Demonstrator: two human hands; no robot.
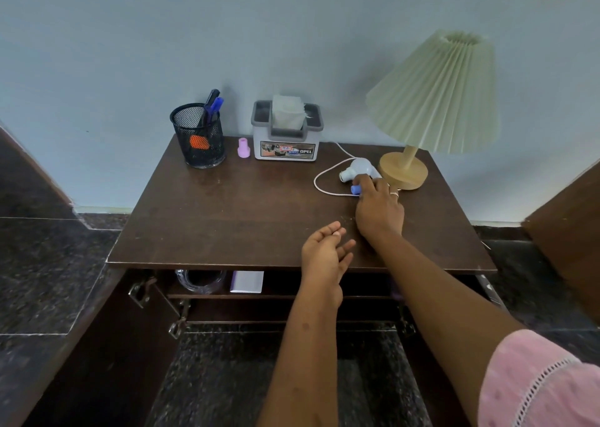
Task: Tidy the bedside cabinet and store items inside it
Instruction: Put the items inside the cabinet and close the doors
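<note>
The dark wooden bedside cabinet (227, 218) stands against the wall with both doors open. My right hand (378, 207) reaches across its top and pinches a small blue object (355, 189) beside a white light bulb (358, 168). A thin white cord (319, 184) loops next to them. My left hand (326, 254) hovers palm up over the front edge, fingers relaxed, holding nothing. A small pink bottle (243, 148) stands between a black mesh pen holder (198, 136) and a white tissue box (286, 132).
A lamp with a pleated green shade (438, 95) and round wooden base (404, 170) stands at the back right. Inside the cabinet, on the upper shelf, lie a clear glass dish (199, 280) and a white box (247, 282). The floor is dark speckled stone.
</note>
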